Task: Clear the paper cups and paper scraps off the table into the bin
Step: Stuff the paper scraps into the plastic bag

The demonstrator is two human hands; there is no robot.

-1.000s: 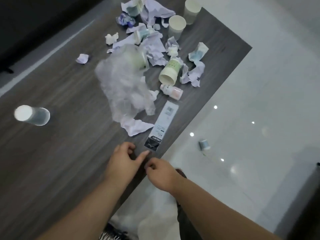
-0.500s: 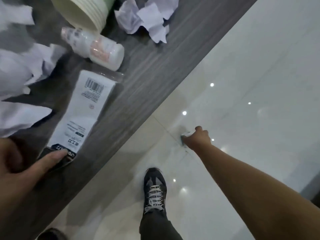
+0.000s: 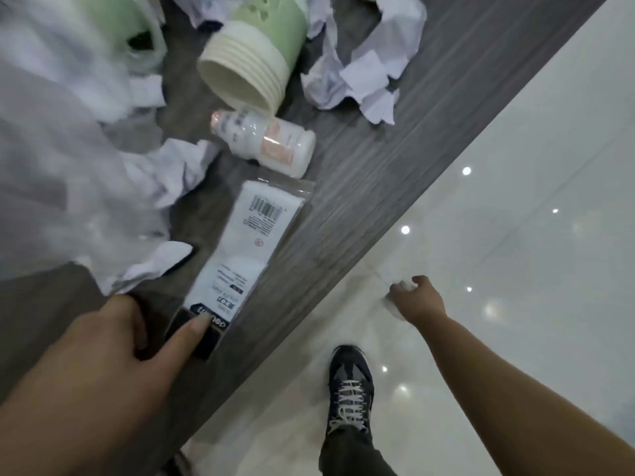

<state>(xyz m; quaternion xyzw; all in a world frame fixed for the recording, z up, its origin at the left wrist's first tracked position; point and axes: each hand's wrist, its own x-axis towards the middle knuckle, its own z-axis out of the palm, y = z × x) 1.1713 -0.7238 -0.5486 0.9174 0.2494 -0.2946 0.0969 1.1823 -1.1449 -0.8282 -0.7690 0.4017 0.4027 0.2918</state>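
The right hand [image 3: 417,298], down at 3 o'clock, is now gripping the fallen scrap [image 3: 407,286] it was reaching for. The left hand [image 3: 113,352] is still pressing an extended finger on the packet [image 3: 247,249].

Small bottle [image 3: 266,143] on its side – beside flat packet [image 3: 245,249].

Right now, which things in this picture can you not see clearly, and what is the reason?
- Small pale thing on the floor: the right hand covers it, head view.
- Green paper cup stack: base cut by the top edge.
- Translucent plastic bag: motion blur hides its contents.
- Bin: out of frame.
- White flat packet: small print unreadable; left hand touches its dark end.
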